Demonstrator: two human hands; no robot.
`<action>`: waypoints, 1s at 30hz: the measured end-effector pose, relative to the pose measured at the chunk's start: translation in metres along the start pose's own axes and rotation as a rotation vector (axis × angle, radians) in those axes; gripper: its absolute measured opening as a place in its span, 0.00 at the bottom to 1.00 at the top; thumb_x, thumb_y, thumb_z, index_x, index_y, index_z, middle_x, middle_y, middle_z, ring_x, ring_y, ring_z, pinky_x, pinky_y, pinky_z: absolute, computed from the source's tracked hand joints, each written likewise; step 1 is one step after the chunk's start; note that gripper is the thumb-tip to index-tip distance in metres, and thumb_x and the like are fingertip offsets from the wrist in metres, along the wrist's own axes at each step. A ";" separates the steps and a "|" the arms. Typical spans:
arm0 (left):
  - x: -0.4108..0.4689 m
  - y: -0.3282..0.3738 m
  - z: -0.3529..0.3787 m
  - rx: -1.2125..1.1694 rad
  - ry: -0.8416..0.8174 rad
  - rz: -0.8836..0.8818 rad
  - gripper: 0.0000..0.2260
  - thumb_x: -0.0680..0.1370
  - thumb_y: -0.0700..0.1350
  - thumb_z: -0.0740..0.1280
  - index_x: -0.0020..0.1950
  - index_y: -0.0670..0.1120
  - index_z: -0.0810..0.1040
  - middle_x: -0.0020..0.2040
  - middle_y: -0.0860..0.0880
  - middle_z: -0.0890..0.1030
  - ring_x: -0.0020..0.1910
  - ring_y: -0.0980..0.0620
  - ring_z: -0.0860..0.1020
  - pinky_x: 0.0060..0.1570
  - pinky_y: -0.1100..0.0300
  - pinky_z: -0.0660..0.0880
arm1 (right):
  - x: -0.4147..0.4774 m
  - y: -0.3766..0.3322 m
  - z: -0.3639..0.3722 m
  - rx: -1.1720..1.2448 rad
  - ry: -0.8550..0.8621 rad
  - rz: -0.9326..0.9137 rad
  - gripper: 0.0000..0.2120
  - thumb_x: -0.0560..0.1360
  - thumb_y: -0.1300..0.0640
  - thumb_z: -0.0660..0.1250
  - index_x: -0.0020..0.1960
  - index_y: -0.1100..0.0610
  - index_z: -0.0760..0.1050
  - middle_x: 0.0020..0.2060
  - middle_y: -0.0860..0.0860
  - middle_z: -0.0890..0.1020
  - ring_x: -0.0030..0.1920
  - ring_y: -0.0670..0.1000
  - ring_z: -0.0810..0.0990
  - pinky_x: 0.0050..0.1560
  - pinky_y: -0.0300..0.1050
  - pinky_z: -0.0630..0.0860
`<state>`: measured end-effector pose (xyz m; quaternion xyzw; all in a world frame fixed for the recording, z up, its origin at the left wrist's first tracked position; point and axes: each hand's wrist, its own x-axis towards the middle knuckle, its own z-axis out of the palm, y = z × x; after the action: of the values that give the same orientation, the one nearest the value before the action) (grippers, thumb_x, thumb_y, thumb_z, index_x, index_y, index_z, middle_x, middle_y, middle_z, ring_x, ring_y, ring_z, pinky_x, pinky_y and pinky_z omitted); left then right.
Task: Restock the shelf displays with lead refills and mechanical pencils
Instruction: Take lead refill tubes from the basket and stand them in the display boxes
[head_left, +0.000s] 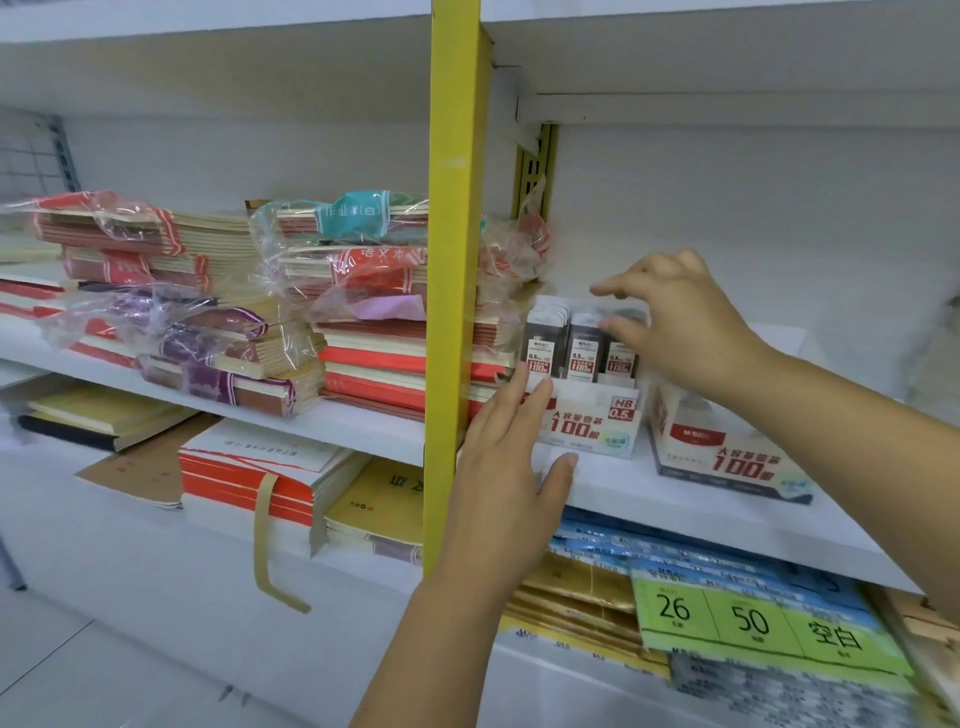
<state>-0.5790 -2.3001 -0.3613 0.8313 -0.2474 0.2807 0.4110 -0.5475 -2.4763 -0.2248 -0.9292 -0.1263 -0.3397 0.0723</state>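
— Where do the refills go?

— Into the display box (592, 423) on the shelf (675, 525), directly below the right grip (675, 322). Thumb and forefinger pinch the top of a lead refill case (623, 313) at the box's right-hand column. It's blurred, so I can't tell whether it's fully seated. The other upright cases (543, 338) stand in rows just left of that grip.

— And the other one?

— The left grip (509, 467) lies flat, fingers straight, holding nothing. The fingertips press against the box's near left corner. I'd say it's steadying the box.

— Does it need steadying?

— Probably. It looks like thin card and light, so it would likely slide on that smooth shelf when a case is pushed in.

— And the cases themselves?

— Small, stiff plastic, I'd guess. Very light, glossy enough to slip, and the leads inside are brittle. A gentle pinch on the narrow top edges, as the right grip has now, seems the right hold, since the sides are packed against their neighbours.

— Anything close by?

— A second box (727, 457) sits just beneath the right forearm, near enough to knock.
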 end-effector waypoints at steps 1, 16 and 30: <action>-0.005 0.004 -0.001 0.013 0.022 0.003 0.28 0.81 0.48 0.67 0.80 0.54 0.61 0.80 0.61 0.56 0.78 0.59 0.55 0.75 0.64 0.55 | -0.011 -0.003 -0.008 0.056 0.063 -0.013 0.15 0.78 0.52 0.65 0.65 0.50 0.76 0.54 0.48 0.77 0.58 0.48 0.67 0.57 0.41 0.63; -0.213 -0.048 0.079 0.097 -0.988 -0.257 0.23 0.81 0.49 0.67 0.75 0.49 0.68 0.72 0.48 0.71 0.66 0.48 0.74 0.65 0.57 0.69 | -0.347 0.033 0.091 0.681 -0.664 0.544 0.09 0.79 0.55 0.65 0.51 0.41 0.77 0.44 0.39 0.78 0.39 0.37 0.76 0.40 0.30 0.69; -0.370 -0.132 0.171 0.063 -1.127 -0.760 0.28 0.79 0.43 0.71 0.77 0.46 0.67 0.76 0.46 0.70 0.75 0.47 0.67 0.75 0.53 0.61 | -0.541 0.015 0.261 0.312 -1.061 0.811 0.37 0.69 0.33 0.68 0.74 0.39 0.59 0.72 0.50 0.59 0.71 0.55 0.59 0.69 0.55 0.64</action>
<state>-0.7157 -2.3027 -0.7681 0.8914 -0.1061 -0.3520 0.2651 -0.7821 -2.5340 -0.7751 -0.9224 0.1657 0.2378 0.2553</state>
